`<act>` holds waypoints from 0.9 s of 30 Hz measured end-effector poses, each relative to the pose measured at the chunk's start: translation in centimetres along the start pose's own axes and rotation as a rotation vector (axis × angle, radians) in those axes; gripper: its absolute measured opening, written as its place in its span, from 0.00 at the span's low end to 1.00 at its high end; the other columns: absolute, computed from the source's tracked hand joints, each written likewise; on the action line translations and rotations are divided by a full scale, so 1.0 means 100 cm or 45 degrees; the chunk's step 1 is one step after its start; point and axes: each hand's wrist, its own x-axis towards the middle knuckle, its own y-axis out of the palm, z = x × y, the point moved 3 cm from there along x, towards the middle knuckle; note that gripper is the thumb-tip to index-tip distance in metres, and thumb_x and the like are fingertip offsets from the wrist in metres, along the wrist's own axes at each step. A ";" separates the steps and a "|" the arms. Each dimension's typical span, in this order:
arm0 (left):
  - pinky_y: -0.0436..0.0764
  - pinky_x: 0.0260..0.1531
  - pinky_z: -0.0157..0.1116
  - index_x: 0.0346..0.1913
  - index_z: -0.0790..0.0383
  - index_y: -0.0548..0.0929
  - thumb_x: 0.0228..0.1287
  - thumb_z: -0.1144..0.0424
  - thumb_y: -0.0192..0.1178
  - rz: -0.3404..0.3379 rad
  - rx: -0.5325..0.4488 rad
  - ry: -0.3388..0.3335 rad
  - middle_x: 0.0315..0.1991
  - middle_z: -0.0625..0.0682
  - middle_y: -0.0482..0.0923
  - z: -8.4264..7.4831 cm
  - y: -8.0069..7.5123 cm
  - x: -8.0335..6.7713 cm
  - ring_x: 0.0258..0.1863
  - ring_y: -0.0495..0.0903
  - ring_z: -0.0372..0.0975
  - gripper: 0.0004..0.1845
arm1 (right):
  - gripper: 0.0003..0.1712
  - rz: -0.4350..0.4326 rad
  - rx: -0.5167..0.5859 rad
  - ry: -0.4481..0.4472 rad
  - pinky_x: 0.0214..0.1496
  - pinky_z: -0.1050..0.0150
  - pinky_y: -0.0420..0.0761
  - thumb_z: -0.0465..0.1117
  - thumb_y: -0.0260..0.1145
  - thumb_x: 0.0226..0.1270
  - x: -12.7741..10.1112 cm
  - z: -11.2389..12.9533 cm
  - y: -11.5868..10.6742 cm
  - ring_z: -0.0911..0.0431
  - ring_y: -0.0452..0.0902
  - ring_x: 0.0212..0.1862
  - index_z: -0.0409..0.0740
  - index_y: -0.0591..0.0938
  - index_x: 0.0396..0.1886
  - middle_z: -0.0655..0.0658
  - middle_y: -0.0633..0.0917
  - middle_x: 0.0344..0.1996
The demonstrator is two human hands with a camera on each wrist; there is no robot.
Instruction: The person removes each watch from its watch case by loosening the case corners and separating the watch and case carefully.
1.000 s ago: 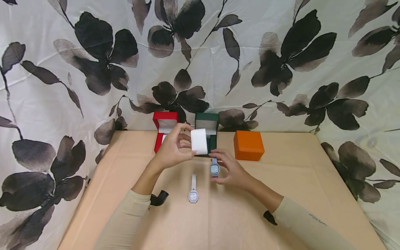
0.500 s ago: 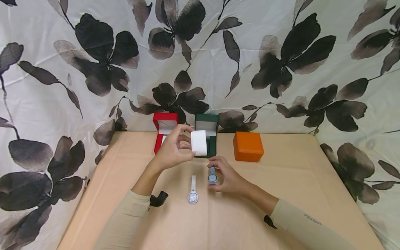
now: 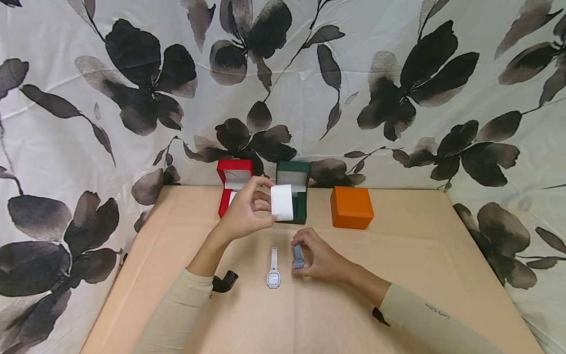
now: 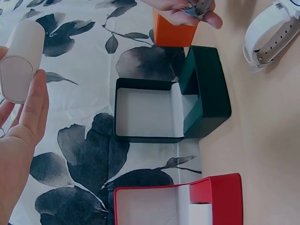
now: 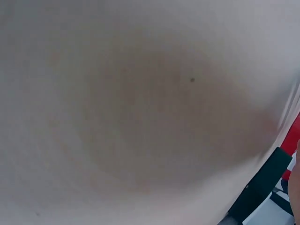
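My left hand (image 3: pixel 247 211) holds a white watch cushion (image 3: pixel 282 202) up in front of the open green box (image 3: pixel 298 184); the left wrist view shows the white cushion (image 4: pixel 19 63) against my fingers. My right hand (image 3: pixel 316 258) pinches a blue-grey watch (image 3: pixel 298 255) just above the table. A white watch (image 3: pixel 273 268) lies flat to its left. The open red box (image 3: pixel 232 184) stands left of the green one, with a white cushion (image 4: pixel 202 213) inside. The green box (image 4: pixel 168 110) shows a bare white lining. The right wrist view is blurred by something close.
A shut orange box (image 3: pixel 351 206) sits right of the green box. The tan table (image 3: pixel 420 255) is backed and flanked by a white cloth with black flowers (image 3: pixel 398 88). Black wrist straps show on both sleeves.
My right hand has drawn the blue-grey watch nearer and a little left, turning it edge-on. The left hand and cushion stay where they were.
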 end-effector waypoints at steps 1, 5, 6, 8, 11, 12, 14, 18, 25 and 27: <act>0.89 0.49 0.42 0.64 0.59 0.69 0.52 0.75 0.74 0.001 -0.001 -0.004 0.58 0.57 0.74 0.001 0.000 0.000 0.48 0.83 0.50 0.37 | 0.38 0.005 -0.015 -0.005 0.73 0.58 0.76 0.41 0.85 0.51 0.000 -0.001 0.001 0.54 0.70 0.64 0.43 0.74 0.58 0.45 0.72 0.62; 0.89 0.50 0.47 0.64 0.61 0.68 0.51 0.74 0.74 0.008 -0.010 -0.017 0.57 0.57 0.74 0.004 -0.001 0.001 0.47 0.83 0.51 0.37 | 0.37 0.039 -0.050 -0.022 0.73 0.63 0.74 0.43 0.85 0.50 0.001 -0.002 0.004 0.56 0.70 0.64 0.43 0.75 0.57 0.51 0.72 0.60; 0.89 0.50 0.49 0.65 0.62 0.68 0.51 0.74 0.74 0.011 -0.012 -0.017 0.57 0.57 0.74 0.004 -0.001 0.002 0.47 0.83 0.51 0.38 | 0.37 0.047 -0.059 -0.024 0.73 0.63 0.74 0.43 0.85 0.50 0.002 -0.002 0.005 0.56 0.69 0.63 0.43 0.76 0.57 0.52 0.72 0.60; 0.88 0.50 0.51 0.65 0.65 0.67 0.51 0.74 0.74 0.014 -0.012 -0.016 0.57 0.57 0.75 0.005 -0.001 0.002 0.47 0.83 0.52 0.38 | 0.37 0.062 -0.062 -0.017 0.73 0.63 0.74 0.43 0.85 0.50 0.002 -0.003 0.006 0.57 0.69 0.63 0.43 0.76 0.57 0.53 0.71 0.59; 0.88 0.50 0.51 0.65 0.67 0.67 0.51 0.74 0.74 0.019 -0.009 -0.011 0.57 0.58 0.74 0.005 -0.001 0.003 0.47 0.83 0.52 0.39 | 0.36 0.072 -0.068 -0.001 0.72 0.62 0.75 0.44 0.85 0.51 0.004 -0.004 0.007 0.57 0.69 0.63 0.43 0.76 0.57 0.53 0.71 0.59; 0.89 0.50 0.50 0.65 0.67 0.67 0.51 0.74 0.74 0.019 -0.009 -0.011 0.57 0.59 0.74 0.005 -0.002 0.003 0.47 0.83 0.51 0.39 | 0.36 0.072 -0.073 -0.004 0.72 0.61 0.75 0.44 0.85 0.51 0.004 -0.005 0.007 0.57 0.70 0.62 0.43 0.76 0.57 0.52 0.71 0.59; 0.89 0.50 0.46 0.65 0.65 0.67 0.51 0.74 0.74 0.019 -0.006 -0.014 0.57 0.59 0.74 0.005 -0.002 0.003 0.47 0.83 0.50 0.39 | 0.36 0.077 -0.074 0.011 0.72 0.60 0.76 0.45 0.85 0.51 0.005 -0.006 0.007 0.57 0.70 0.62 0.44 0.76 0.57 0.52 0.71 0.58; 0.89 0.49 0.42 0.65 0.62 0.67 0.51 0.74 0.74 0.018 -0.004 -0.017 0.58 0.59 0.75 0.005 -0.003 0.004 0.47 0.83 0.49 0.38 | 0.36 0.090 -0.065 0.042 0.71 0.56 0.77 0.46 0.84 0.52 0.007 -0.007 0.009 0.56 0.70 0.61 0.45 0.75 0.57 0.51 0.70 0.58; 0.89 0.49 0.39 0.65 0.59 0.68 0.51 0.73 0.74 0.031 0.010 -0.019 0.58 0.59 0.74 0.006 -0.004 0.004 0.47 0.83 0.49 0.38 | 0.36 0.115 -0.044 0.081 0.68 0.61 0.79 0.45 0.84 0.53 0.008 -0.007 0.013 0.57 0.69 0.60 0.45 0.75 0.57 0.52 0.68 0.58; 0.89 0.49 0.38 0.65 0.58 0.68 0.50 0.73 0.74 0.029 0.015 -0.012 0.58 0.59 0.74 0.005 -0.005 0.004 0.47 0.83 0.48 0.39 | 0.36 0.129 -0.040 0.091 0.67 0.64 0.79 0.45 0.84 0.53 0.008 -0.007 0.014 0.57 0.69 0.60 0.45 0.74 0.57 0.52 0.68 0.58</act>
